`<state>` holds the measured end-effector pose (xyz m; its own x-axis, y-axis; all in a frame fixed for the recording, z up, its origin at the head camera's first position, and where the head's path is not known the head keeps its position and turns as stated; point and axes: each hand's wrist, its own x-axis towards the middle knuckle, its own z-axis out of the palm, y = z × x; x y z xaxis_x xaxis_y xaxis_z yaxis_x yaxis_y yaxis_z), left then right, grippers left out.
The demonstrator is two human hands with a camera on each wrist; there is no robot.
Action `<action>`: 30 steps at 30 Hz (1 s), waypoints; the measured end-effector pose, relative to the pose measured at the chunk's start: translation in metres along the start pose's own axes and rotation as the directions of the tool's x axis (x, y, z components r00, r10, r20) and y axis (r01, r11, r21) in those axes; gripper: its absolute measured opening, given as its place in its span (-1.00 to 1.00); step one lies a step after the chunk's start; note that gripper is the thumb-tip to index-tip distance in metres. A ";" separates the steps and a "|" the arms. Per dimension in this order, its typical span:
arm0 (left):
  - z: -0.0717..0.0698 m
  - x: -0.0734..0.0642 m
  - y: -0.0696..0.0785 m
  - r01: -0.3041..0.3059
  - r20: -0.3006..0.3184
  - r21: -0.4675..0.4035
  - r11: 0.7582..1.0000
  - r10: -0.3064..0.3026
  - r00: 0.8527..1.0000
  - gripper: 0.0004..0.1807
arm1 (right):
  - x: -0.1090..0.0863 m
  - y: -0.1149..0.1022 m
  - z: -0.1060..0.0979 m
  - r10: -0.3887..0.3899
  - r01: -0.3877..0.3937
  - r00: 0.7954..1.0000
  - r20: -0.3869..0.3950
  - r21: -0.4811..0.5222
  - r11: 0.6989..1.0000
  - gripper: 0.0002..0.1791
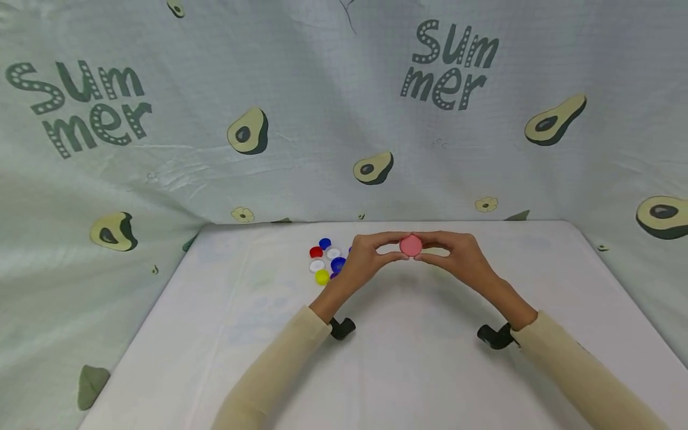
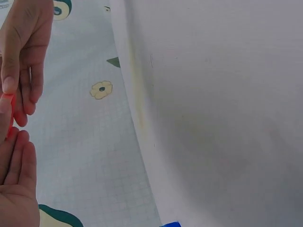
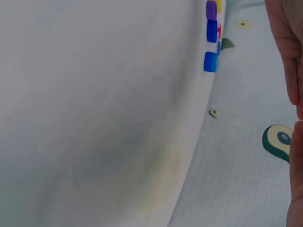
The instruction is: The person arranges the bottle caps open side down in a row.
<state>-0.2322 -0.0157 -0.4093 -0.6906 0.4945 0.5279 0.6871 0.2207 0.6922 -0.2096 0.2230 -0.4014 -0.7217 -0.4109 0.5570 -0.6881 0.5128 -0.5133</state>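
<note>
A round pink-red cap [image 1: 411, 245] is held up above the far part of the white table, its flat face toward the head view. My left hand [image 1: 366, 257] pinches its left side between thumb and fingers. From the other side, my right hand [image 1: 461, 258] pinches it the same way, so the fingertips of both hands almost meet around it. In the left wrist view the red cap [image 2: 12, 113] appears edge-on at the left border, between the two hands. The right wrist view catches only parts of the hands at its right border, with the cap out of sight.
Left of the hands, several caps lie grouped on the white table [image 1: 242, 358]: a red cap [image 1: 316, 252], a yellow cap [image 1: 322, 277], a white cap [image 1: 317, 267], a blue cap [image 1: 338, 264] and others, partly covered by the left hand. A patterned cloth [image 1: 312, 77] hangs behind.
</note>
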 end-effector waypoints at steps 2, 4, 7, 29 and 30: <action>0.003 0.002 -0.002 0.019 0.008 -0.029 0.999 -0.019 1.000 -0.52 | -0.002 0.005 -0.001 -0.028 0.028 1.000 -0.010 -0.005 1.000 -0.44; 0.005 0.005 -0.003 0.042 0.022 -0.061 0.997 -0.041 0.999 -0.53 | -0.003 0.010 -0.003 -0.047 0.047 0.999 -0.017 0.004 0.999 -0.44; 0.010 0.010 -0.006 0.091 0.043 -0.111 0.990 -0.087 0.995 -0.54 | -0.003 0.018 -0.008 -0.042 0.043 0.999 -0.025 0.043 0.998 -0.44; 0.030 0.049 -0.033 0.135 0.110 -0.079 0.988 -0.126 0.986 -0.54 | 0.001 0.056 -0.018 0.066 -0.064 0.998 -0.004 0.199 0.978 -0.51; 0.030 0.051 -0.034 0.143 0.115 -0.079 0.987 -0.134 0.984 -0.55 | 0.001 0.056 -0.019 0.086 -0.085 0.996 0.005 0.202 0.976 -0.52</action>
<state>-0.2838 0.0278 -0.4204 -0.7458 0.5535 0.3707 0.5611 0.2220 0.7974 -0.2476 0.2661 -0.4174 -0.7783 -0.3693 0.5078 -0.6253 0.3833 -0.6797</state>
